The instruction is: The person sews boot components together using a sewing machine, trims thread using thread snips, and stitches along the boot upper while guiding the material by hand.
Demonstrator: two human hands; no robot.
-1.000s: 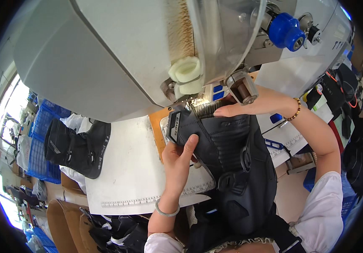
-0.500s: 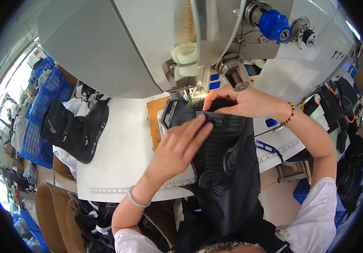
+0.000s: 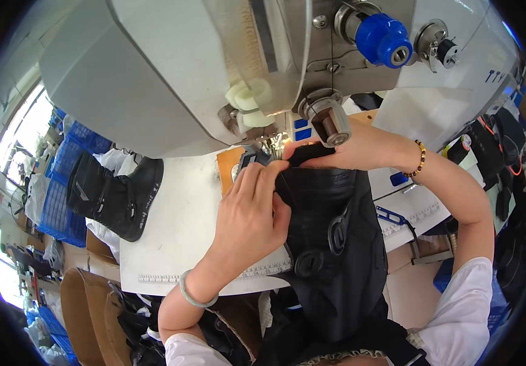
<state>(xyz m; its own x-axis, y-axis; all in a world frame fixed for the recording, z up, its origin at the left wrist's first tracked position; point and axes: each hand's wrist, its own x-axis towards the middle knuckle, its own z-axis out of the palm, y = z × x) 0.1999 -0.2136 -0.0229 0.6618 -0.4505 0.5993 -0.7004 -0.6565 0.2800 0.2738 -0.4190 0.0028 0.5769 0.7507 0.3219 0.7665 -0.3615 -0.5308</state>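
A black boot upper (image 3: 318,189) with ribbed panels and round eyelet patches hangs over the table's near edge. Its top rim sits under the head of the sewing machine (image 3: 153,73), beside the needle area (image 3: 272,143). My left hand (image 3: 247,210) has its fingers bent together, gripping the upper's left top edge close to the needle. My right hand (image 3: 360,146) reaches round from the right, thumb and fingers closed on the upper's top rim. The machine head and spool partly cover those fingertips. Exactly where the needle meets the material cannot be made out.
A finished-looking black boot (image 3: 116,195) lies on the white table (image 3: 177,238) at left. Blue crates (image 3: 61,207) and a cardboard box (image 3: 83,305) stand beyond the left edge. A blue-handled tool (image 3: 391,215) rests at right, near a printed ruler strip.
My left hand has gone from lying flat with stretched fingers on the upper to bent fingers gripping its edge nearer the needle. My right hand stays at the rim. The view has shifted slightly.
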